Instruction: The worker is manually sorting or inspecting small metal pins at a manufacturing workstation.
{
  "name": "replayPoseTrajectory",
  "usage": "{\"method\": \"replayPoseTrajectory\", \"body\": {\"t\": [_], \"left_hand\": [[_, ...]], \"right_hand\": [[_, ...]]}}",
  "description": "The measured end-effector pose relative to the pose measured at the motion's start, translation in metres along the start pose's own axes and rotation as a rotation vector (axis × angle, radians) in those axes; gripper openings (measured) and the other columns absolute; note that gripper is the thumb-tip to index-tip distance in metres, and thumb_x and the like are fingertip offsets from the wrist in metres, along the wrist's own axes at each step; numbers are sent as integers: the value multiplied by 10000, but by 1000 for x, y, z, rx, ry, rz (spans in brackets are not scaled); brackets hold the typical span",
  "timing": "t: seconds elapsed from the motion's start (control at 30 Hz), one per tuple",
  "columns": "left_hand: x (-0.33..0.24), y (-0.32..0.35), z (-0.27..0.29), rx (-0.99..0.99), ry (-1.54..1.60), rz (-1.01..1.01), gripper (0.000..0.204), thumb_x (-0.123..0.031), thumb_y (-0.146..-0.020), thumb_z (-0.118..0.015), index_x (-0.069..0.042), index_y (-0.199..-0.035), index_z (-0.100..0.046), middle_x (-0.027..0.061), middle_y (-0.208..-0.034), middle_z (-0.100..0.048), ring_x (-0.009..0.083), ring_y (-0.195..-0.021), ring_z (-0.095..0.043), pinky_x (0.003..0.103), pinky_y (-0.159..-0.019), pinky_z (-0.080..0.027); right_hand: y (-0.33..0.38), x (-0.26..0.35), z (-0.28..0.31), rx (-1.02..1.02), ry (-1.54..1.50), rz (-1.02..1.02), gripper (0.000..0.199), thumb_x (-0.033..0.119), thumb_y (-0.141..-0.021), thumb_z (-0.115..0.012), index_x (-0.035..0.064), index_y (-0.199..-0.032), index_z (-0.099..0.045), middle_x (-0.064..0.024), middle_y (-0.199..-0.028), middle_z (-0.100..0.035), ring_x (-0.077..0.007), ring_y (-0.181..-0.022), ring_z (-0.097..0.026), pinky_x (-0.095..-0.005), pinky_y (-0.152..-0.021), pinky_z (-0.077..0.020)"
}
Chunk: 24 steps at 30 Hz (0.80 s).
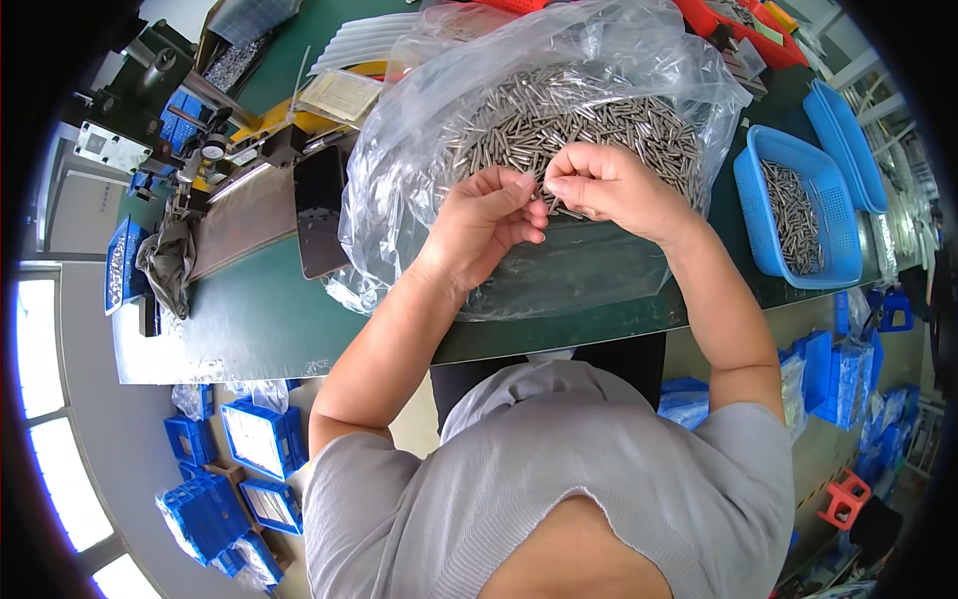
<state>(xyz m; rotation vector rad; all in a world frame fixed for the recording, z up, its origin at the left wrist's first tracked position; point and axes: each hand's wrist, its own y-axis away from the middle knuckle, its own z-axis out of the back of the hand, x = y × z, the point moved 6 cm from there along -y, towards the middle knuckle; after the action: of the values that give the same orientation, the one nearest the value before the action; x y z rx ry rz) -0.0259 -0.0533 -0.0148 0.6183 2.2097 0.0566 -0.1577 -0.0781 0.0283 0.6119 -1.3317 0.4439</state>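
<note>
Hundreds of small steel pins (559, 125) lie in an open plastic bag (419, 170); they look stiff, smooth and slippery, light singly. Both hands, left (489, 215) and right (604, 185), pinch a few pins at the fingertips, best taken mid-length.

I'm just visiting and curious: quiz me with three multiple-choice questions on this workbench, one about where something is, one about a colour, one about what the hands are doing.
1. Where does the big heap of metal pins lie?
A. in a clear plastic bag
B. in a cardboard box
C. on the floor

2. What colour is the basket at the person's right?
A. red
B. blue
C. white

3. How are the left hand and right hand placed?
A. resting flat, far apart
B. fingertips pinched together, close over the pins
C. under the table

Answers: 1 A, the clear plastic bag spreads around the heap. 2 B, its walls are blue. 3 B, both hands meet at the heap's near edge.
</note>
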Motion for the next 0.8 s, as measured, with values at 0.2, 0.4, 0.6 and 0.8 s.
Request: {"method": "replayPoseTrajectory", "body": {"t": [0.2,0.4,0.6,0.8], "left_hand": [[3,0,-1,16,13,27,116,-128,-910,-518,-17,-896,-553,105,-777,-610,179,-684,-599,276,-609,-512],[4,0,-1,-10,44,23,131,-126,-901,-545,-1,-862,-560,113,-770,-624,177,-682,-616,290,-621,-531],[3,0,-2,20,44,4,122,-113,-907,-515,-2,-895,-564,123,-805,-624,192,-716,-618,291,-650,-528],[0,0,-4,16,39,-30,129,-116,-908,-510,-1,-893,-566,122,-799,-624,193,-715,-618,294,-652,-528]], "right_hand": [[-1,2,7,-177,-16,91,94,119,-868,-571,28,-876,-591,21,-666,-536,-30,-536,-442,-186,-470,-355],[1,5,3,-259,120,95,67,102,-865,-588,36,-868,-586,25,-666,-533,-31,-547,-444,-181,-492,-377],[6,17,-7,-316,372,389,44,85,-850,-598,46,-829,-598,12,-684,-577,-38,-551,-484,-189,-513,-410],[-2,-2,-4,-22,-328,2,153,165,-880,-578,23,-927,-545,2,-684,-534,-29,-523,-425,-168,-441,-309]]}}
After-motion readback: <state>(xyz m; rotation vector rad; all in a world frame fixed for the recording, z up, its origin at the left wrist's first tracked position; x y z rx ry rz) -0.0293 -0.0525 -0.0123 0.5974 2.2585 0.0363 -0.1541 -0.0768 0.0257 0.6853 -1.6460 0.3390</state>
